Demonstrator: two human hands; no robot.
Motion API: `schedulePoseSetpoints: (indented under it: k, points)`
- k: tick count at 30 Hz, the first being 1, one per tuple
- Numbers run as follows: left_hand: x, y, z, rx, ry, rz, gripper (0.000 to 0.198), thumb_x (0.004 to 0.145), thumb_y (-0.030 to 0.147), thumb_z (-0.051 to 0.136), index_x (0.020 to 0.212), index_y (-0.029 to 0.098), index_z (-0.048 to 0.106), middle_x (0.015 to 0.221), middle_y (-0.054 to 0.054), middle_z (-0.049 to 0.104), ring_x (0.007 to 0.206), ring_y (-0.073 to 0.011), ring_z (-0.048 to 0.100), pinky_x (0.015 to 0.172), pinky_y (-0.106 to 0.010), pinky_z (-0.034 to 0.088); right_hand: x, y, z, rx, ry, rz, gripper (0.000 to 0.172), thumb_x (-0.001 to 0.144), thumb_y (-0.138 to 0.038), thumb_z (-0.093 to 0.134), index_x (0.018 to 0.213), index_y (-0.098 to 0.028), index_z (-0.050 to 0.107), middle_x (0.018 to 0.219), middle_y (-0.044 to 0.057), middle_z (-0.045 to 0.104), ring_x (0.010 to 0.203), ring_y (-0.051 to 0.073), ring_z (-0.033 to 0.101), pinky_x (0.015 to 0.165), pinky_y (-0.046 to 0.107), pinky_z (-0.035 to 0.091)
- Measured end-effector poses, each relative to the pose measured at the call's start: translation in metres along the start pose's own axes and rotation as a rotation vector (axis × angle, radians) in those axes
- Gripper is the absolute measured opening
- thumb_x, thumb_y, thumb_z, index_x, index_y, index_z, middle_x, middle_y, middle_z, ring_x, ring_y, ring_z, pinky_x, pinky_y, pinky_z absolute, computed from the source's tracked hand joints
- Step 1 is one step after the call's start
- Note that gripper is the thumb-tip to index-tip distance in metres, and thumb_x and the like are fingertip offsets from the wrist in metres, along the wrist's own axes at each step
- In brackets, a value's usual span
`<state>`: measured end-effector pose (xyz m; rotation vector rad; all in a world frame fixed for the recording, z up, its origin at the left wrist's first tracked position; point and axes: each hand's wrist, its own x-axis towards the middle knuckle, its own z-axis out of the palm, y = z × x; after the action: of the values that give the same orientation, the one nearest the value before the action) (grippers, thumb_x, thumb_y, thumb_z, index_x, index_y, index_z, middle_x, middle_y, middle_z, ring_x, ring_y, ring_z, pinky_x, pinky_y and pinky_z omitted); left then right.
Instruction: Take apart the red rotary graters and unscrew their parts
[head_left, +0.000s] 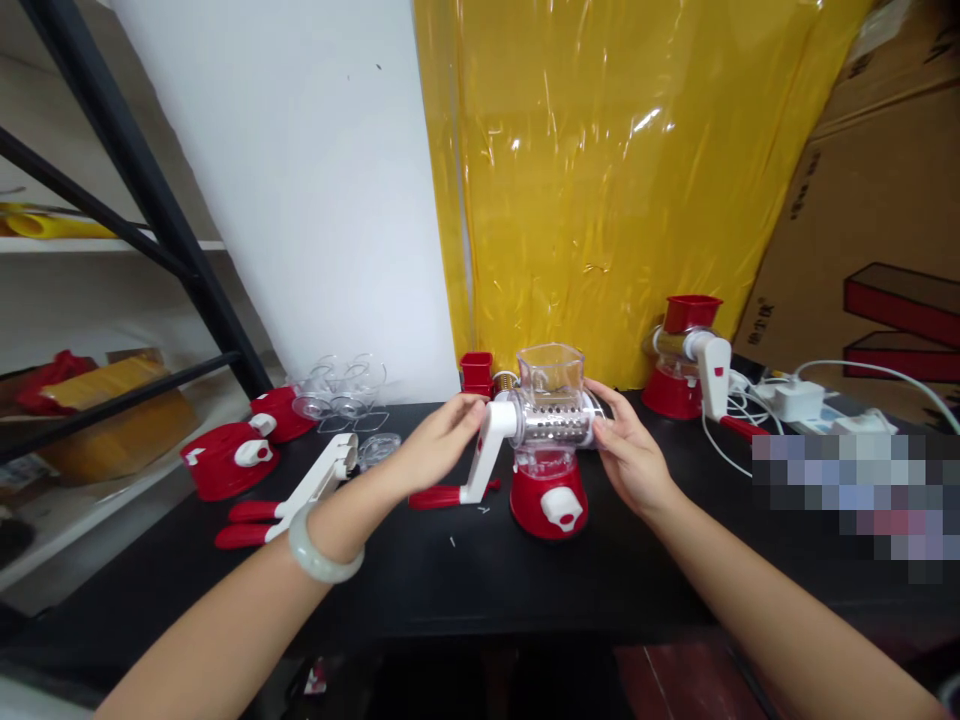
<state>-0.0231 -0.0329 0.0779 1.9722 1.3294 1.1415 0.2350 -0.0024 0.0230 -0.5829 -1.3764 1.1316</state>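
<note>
A rotary drum grater [550, 510] stands upright on the black table, with a red base, a clear hopper and a perforated metal drum [556, 424] lying crosswise in its clear housing. My left hand [442, 440] is closed at the upper end of the white crank handle [489, 445], on the grater's left side; its fingertips are partly hidden behind the crank. The crank's red grip points left, low over the table. On the other side, my right hand [632, 455] holds the right end of the housing between thumb and fingers.
Red bases [225, 465], clear housings [341, 390] and loose crank handles [319, 485] lie at left. Behind my grater is a red hopper [477, 372]. Another assembled grater [675, 385] stands at right, near a white charger [798, 400] and cables. Shelving borders the left side.
</note>
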Motion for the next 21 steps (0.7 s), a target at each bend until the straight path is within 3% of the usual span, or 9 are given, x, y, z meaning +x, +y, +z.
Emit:
schedulePoseSetpoints:
  k: [3,6,12,16,21]
  points:
    - [-0.017,0.005,0.019,0.014,0.033,-0.013,0.042,0.087,0.054,0.058,0.114,0.022,0.058,0.11,-0.011,0.07,0.1,-0.0269,0.067,0.087,-0.038,0.052,0.003,0.003,0.011,0.05,0.023,-0.007,0.062,0.082,-0.049,0.064,0.136,-0.029,0.041,0.091,0.004,0.075,0.089,0.025,0.07,0.092,0.045,0.049]
    - [-0.016,-0.003,0.031,-0.027,0.097,-0.048,0.039,0.089,0.051,0.056,0.114,0.022,0.051,0.104,-0.01,0.069,0.086,-0.024,0.068,0.077,-0.036,0.053,0.005,0.008,0.019,0.049,0.092,-0.022,0.062,0.079,-0.051,0.066,0.13,-0.029,0.04,0.08,0.001,0.072,0.08,0.023,0.069,0.085,0.042,0.05]
    - [-0.002,-0.006,0.04,0.016,0.224,-0.002,0.028,0.09,0.051,0.05,0.097,0.023,0.046,0.087,-0.002,0.063,0.077,-0.018,0.062,0.07,-0.03,0.047,0.005,0.022,0.022,0.023,0.185,-0.045,0.04,0.076,-0.06,0.064,0.092,-0.028,0.049,0.077,-0.003,0.063,0.073,0.017,0.062,0.074,0.032,0.05]
    - [0.0,0.001,0.041,0.158,0.296,0.044,0.03,0.093,0.053,0.045,0.091,0.023,0.045,0.075,0.001,0.06,0.071,-0.0173,0.058,0.065,-0.029,0.041,0.009,0.012,0.023,-0.045,0.048,-0.015,0.042,0.075,-0.066,0.064,0.079,-0.024,0.059,0.081,0.0,0.067,0.084,0.02,0.063,0.084,0.034,0.05]
    - [0.0,0.0,0.04,0.212,0.318,0.116,0.029,0.095,0.051,0.041,0.086,0.023,0.045,0.067,0.003,0.055,0.063,-0.0161,0.053,0.062,-0.028,0.036,0.015,-0.01,0.017,0.03,-0.151,0.108,0.043,0.069,-0.06,0.075,0.082,-0.02,0.07,0.083,0.004,0.074,0.085,0.021,0.069,0.088,0.038,0.05]
